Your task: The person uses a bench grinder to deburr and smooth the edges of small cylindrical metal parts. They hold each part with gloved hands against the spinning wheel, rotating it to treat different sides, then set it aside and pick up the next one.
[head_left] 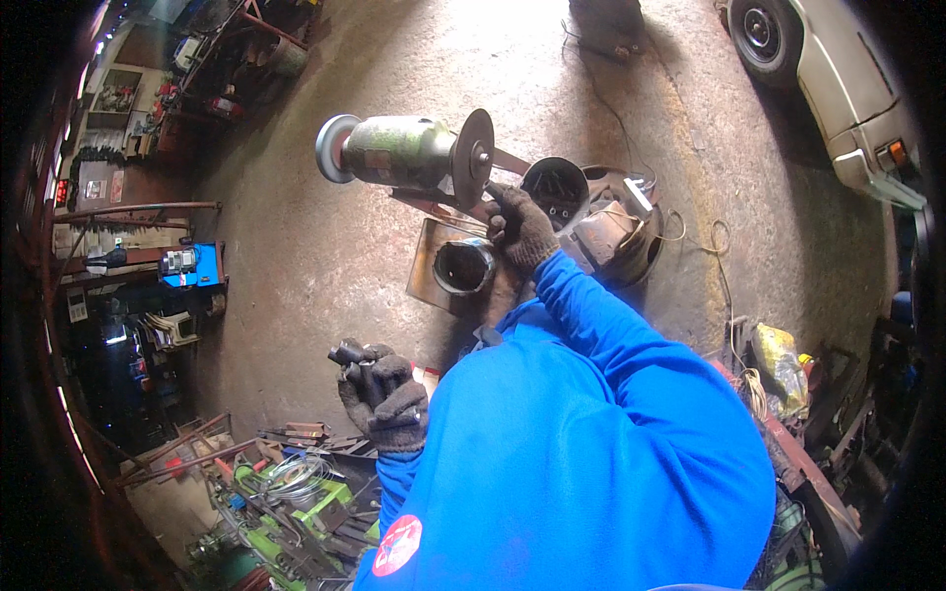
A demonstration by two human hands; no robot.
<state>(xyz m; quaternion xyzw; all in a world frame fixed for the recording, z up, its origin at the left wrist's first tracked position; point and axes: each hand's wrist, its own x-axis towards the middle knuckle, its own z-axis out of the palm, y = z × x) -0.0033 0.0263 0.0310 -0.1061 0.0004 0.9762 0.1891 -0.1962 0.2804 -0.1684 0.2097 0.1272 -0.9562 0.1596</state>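
A green bench grinder [399, 151] stands before me, with a pale wheel [337, 148] on its left end and a large thin disc [474, 158] on its right end. My right hand [522, 231], in a dark knit glove, is closed close beside the disc, its fingertips around a small dark piece that I cannot make out clearly. My left hand [392, 404], gloved too, is lower left, with its fingers curled around short dark metal pieces [360, 364]. Just beyond my right hand is a round dark container [555, 189] with small dark pieces inside.
Below the grinder, an open round pipe [463, 266] rises from a square plate [422, 281]. A rusty drum [645, 236] with loose cable stands to the right. Green machinery [296, 512] and coiled wire lie lower left. A light-coloured vehicle [847, 98] is at upper right.
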